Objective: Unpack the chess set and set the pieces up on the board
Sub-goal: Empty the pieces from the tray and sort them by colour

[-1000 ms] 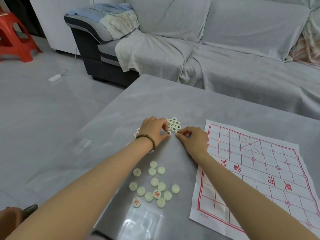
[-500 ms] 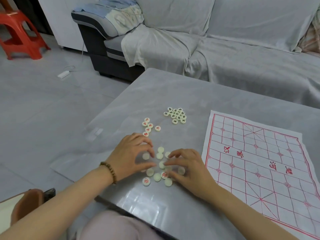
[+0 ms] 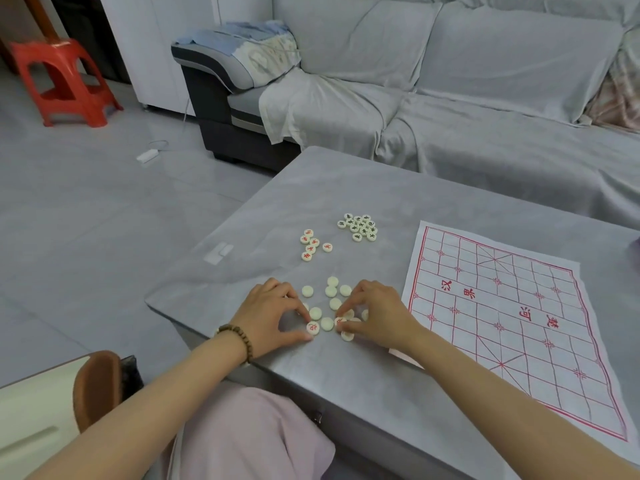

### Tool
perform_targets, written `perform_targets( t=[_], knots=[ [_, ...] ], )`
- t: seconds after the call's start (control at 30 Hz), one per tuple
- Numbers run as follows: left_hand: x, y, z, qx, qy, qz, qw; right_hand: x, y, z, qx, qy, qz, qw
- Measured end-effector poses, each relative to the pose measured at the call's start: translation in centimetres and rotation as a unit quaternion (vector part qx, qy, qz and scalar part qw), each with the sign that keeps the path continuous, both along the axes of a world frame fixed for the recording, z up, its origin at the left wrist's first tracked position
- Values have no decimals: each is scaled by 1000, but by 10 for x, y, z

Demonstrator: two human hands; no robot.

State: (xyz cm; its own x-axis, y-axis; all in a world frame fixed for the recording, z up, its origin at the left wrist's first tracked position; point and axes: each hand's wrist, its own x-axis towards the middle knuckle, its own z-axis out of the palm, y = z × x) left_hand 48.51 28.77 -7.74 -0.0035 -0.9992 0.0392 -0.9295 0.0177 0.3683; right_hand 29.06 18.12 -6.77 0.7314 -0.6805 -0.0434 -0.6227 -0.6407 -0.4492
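White paper board printed with a red grid (image 3: 502, 323) lay unfolded and flat on the grey desk (image 3: 346, 188), with no piece on it that could be seen. All pieces were off the board, to its left. A tight cluster of cream discs with black characters (image 3: 360, 227) sat face up just off the board's far-left corner. A looser cluster of cream discs with red characters (image 3: 313, 244) lay further left of the board, also face up. Closer in, beside the near half of the board's left edge, a scatter of blank-faced cream discs (image 3: 332, 292) lay face down and unsorted. Both hands worked in that scatter. The left hand (image 3: 273, 313), with a wooden bead bracelet (image 3: 235, 336) at the wrist, had its fingers (image 3: 296, 303) curled, thumb and forefinger closed on a single disc showing a red character (image 3: 312, 328). The right hand (image 3: 377, 315), between that disc and the board's edge, had its fingers (image 3: 353, 299) bent and pinched on another disc with a sliver of red (image 3: 341, 321); whether that one was lifted or only tipped could not be told. Judgement: unpacking done, board laid out, sorting by colour well along but unfinished, with a fair handful of discs yet to turn. Placement on the grid had not begun, so the larger share of the task was left to do.
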Motion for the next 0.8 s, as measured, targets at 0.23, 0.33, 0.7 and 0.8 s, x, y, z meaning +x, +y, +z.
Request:
perform_targets(
  t=[0.23,0.33,0.7,0.8],
  knots=[
    [-5,-2,-7,-13,34,14,999,3,9,2,-12,-11,2,1000],
    [-5,-4,-11,-26,43,13,999,2,11,3,19,-24,8,999],
    [53,-55,-5,-79,88,168,979,43,-56,1,211,-276,-205,915],
    [61,-78,-15,-67,74,195,976,67,-78,-14,171,-210,-221,937]
  ],
)
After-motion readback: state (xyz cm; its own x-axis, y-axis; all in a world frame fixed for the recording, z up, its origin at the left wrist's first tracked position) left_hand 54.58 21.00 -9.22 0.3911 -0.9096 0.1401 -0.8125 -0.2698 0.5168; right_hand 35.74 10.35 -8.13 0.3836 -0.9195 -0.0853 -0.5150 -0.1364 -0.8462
